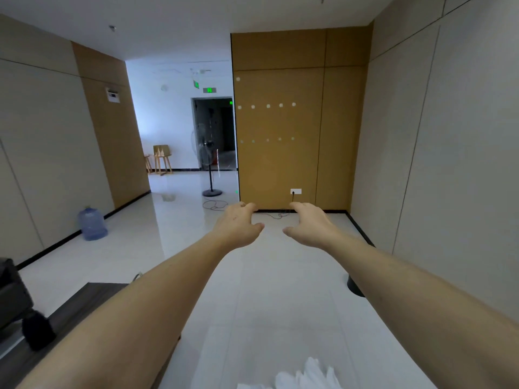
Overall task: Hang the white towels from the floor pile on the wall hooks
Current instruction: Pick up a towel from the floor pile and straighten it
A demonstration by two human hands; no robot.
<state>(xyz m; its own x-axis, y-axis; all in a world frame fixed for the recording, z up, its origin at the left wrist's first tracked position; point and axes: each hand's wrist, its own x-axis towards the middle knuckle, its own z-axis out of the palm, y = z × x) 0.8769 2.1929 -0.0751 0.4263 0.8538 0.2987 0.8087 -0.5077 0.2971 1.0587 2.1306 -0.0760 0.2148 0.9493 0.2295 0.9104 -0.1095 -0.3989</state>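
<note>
**Operator:** White cloth, crumpled, lies at the bottom edge of my view: the towel pile (pixel 304 374) sits on the floor close to the person's feet. Only its top folds show; how many towels it holds I cannot tell.

**Inspector:** Handling?

**Operator:** I judge it soft, light and limp. It will sag and bunch wherever it is lifted. I would take one towel by a corner or along one hem, so that an edge or loop is free to go over a hook. Not fragile; the risk is dragging a second towel up with the first.

**Inspector:** Hands?

**Operator:** Both are stretched forward, well above the pile and apart from it. Left hand (pixel 238 224) has loosely bent fingers and holds nothing. Right hand (pixel 310 226) is the same, empty and relaxed. They hang near each other, not touching.

**Inspector:** Destination?

**Operator:** Wall hooks (pixel 267 106) show as pale dots in rows on the brown wood panel (pixel 280 164) ahead. All appear bare; none carries a towel, so I rate the task as hardly begun.

**Inspector:** Surface and room?

**Operator:** Glossy pale tile floor (pixel 252 290), reflective, probably slick for cloth. A socket (pixel 295 191) with a cable (pixel 275 215) sits at the panel's foot. A standing fan (pixel 209 164) stands at the passage, a water jug (pixel 92 223) by the left wall, a dark bench (pixel 84 307) at lower left.
</note>
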